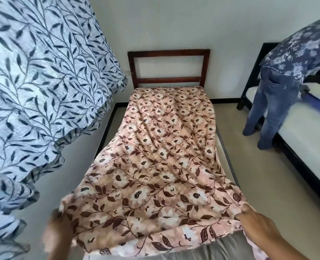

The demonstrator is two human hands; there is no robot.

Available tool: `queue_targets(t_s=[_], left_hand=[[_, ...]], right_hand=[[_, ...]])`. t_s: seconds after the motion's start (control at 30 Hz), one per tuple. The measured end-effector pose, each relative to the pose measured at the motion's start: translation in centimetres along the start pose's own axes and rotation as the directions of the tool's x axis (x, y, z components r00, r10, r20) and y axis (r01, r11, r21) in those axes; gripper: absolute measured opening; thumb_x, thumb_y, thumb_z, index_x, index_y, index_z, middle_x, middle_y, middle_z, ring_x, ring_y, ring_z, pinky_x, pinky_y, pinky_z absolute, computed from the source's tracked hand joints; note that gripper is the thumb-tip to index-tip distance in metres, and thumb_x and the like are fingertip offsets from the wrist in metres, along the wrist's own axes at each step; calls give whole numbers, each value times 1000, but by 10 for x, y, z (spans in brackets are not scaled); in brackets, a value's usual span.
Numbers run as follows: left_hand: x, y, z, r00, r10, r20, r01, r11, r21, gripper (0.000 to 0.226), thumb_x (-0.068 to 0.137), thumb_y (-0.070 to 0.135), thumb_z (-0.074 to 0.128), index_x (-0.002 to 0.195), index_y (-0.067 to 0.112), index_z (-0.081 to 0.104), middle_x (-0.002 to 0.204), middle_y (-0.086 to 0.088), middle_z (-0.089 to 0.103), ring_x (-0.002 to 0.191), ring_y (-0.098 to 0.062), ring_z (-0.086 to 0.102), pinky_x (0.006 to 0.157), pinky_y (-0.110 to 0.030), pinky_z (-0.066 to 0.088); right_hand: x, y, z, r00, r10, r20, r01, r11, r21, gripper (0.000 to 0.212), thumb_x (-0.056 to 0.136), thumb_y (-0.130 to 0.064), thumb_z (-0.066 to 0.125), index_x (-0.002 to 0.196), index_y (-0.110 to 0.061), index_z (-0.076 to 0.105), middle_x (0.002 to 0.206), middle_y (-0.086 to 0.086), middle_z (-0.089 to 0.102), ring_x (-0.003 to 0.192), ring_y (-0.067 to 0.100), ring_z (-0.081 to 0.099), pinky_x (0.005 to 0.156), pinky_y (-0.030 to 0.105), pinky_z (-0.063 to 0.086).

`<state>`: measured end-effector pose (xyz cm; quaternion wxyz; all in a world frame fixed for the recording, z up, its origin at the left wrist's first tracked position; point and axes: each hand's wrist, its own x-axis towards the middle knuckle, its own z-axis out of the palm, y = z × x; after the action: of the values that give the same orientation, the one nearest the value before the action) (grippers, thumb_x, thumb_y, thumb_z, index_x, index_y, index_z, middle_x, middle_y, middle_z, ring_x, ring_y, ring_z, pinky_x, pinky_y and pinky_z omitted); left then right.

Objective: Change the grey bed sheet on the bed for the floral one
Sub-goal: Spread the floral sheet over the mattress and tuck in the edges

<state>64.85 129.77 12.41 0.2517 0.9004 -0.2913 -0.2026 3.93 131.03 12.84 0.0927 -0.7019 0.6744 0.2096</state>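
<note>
- The right hand (pixel 256 228) has its fingers (pixel 246 210) curled over the near right edge of the floral sheet (pixel 161 151) and grips it.
- The left hand (pixel 59 228) is blurred. It appears to clutch the near left corner, though I cannot tell how each finger lies.
- Between the 2 hands the hem is raised above the foot of the bed. Beyond them the sheet lies rumpled along the bed and reaches the headboard (pixel 168 66).
- Grey cloth (pixel 202 249) shows under the raised hem. Whether it is the grey sheet or the mattress cover, I cannot tell.
- The sheet lies skewed, with diagonal creases, and a strip of mattress edge (pixel 224 145) is bare on the right.
- Risk 1: an uneven tug from 1 hand would likely drag the far end off the headboard side.
- Risk 2: lowering the hem now would probably trap the creases and leave the right side short.
- Risk 3: a wide flap could catch the curtain (pixel 33 91) hanging just left.
</note>
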Motion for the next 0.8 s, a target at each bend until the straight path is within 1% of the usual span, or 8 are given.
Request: queue_targets(t_s=[0.23, 0.33, 0.4, 0.47, 0.5, 0.57, 0.67, 0.8], left_hand=[[-42, 35, 80, 985, -59, 163, -13, 913, 407, 45, 94, 38, 62, 131, 12, 55, 105, -14, 64, 92, -28, 62, 71, -35, 52], [-92, 70, 132, 943, 221, 247, -297, 893, 338, 48, 87, 33, 67, 130, 20, 52, 128, -7, 58, 110, -22, 58, 84, -42, 59], [-152, 98, 161, 714, 468, 520, -601, 791, 115, 55, 91, 26, 69, 141, 19, 47, 143, 0, 50, 124, -15, 51, 103, -27, 46], [-238, 134, 175, 288, 635, 717, -779, 590, -210, 76, 89, 29, 73, 153, 20, 32, 150, 12, 31, 136, -7, 33, 110, -12, 23], [-276, 147, 187, 109, 667, 737, -816, 484, -317, 84, 87, 34, 74, 156, 20, 27, 152, 11, 27, 139, -7, 27, 113, -12, 20], [-330, 168, 219, -102, 676, 730, -867, 300, -399, 95, 80, 42, 76, 156, 16, 26, 158, -2, 31, 145, -17, 29, 120, -30, 27], [-381, 198, 245, -56, 573, 818, -947, 229, -225, 101, 78, 46, 78, 153, 12, 21, 151, -9, 39, 136, -29, 41, 112, -41, 38], [-409, 219, 264, 72, 637, 768, -966, 236, -105, 66, 88, 41, 57, 143, 23, 26, 127, -7, 60, 112, -31, 63, 93, -42, 51]], right_hand=[[-15, -5, -5, 999, -4, 45, 6, 1000, -29, 48, 100, -8, 40, 137, -36, 52, 149, 0, 48, 119, 22, 64, 89, 38, 55], [-24, -9, -8, 998, -4, 66, 5, 1000, -23, 43, 102, -7, 40, 138, -28, 51, 130, 3, 64, 114, 23, 66, 90, 36, 53], [-25, -9, -6, 1000, 15, 26, -16, 999, 45, 45, 101, -2, 41, 140, -22, 51, 126, 5, 66, 110, 22, 67, 88, 34, 53], [-24, -6, -2, 999, 32, -1, -32, 989, 144, 49, 99, -1, 46, 143, -20, 48, 127, 6, 65, 111, 21, 65, 89, 32, 51], [-24, -1, 1, 999, 43, -12, -39, 977, 210, 51, 98, -5, 51, 146, -21, 45, 129, 6, 64, 114, 21, 64, 91, 31, 50], [-25, 8, 4, 998, 51, -22, -39, 923, 384, 62, 94, -19, 64, 150, -25, 38, 133, 6, 60, 119, 22, 61, 95, 31, 49], [-30, 30, 2, 996, 81, -45, -38, 797, 602, 62, 87, -30, 61, 145, -27, 41, 128, 3, 63, 114, 20, 63, 92, 29, 51], [-43, 68, 2, 985, 123, -117, 22, 595, 804, 56, 81, -29, 69, 134, -32, 49, 112, -9, 70, 98, 5, 68, 81, 18, 54]])
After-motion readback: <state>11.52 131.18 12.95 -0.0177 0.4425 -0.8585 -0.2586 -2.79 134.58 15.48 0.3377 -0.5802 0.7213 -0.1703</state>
